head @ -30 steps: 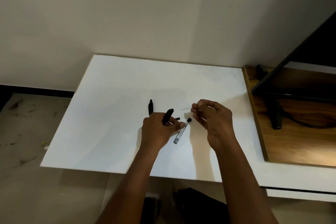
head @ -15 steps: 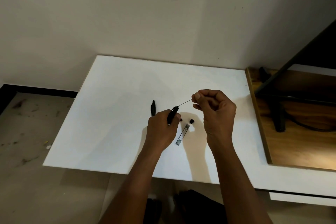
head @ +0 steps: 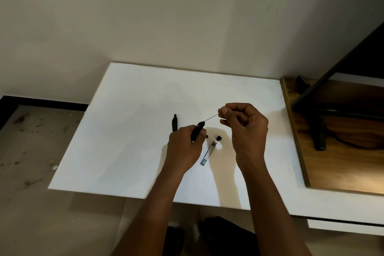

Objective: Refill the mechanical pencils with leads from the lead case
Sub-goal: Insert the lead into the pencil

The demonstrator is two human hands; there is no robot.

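Note:
My left hand grips a black mechanical pencil, its open top end pointing up and right. My right hand pinches a thin lead between thumb and forefinger; the lead's far tip meets the pencil's top end. The slim clear lead case lies on the white table between my hands, with its small black cap beside its upper end. A tiny black piece lies near my left fingers. A second black pencil rests on the table behind my left hand.
A wooden board adjoins the table on the right, with a black stand and a cable on it. A plain wall rises behind the table. Bare floor lies to the left, below the table's edge.
My right hand lifted the lead off the table and brought its tip to the pencil's top end. My left hand raised and tilted the pencil toward it. The case stayed put.

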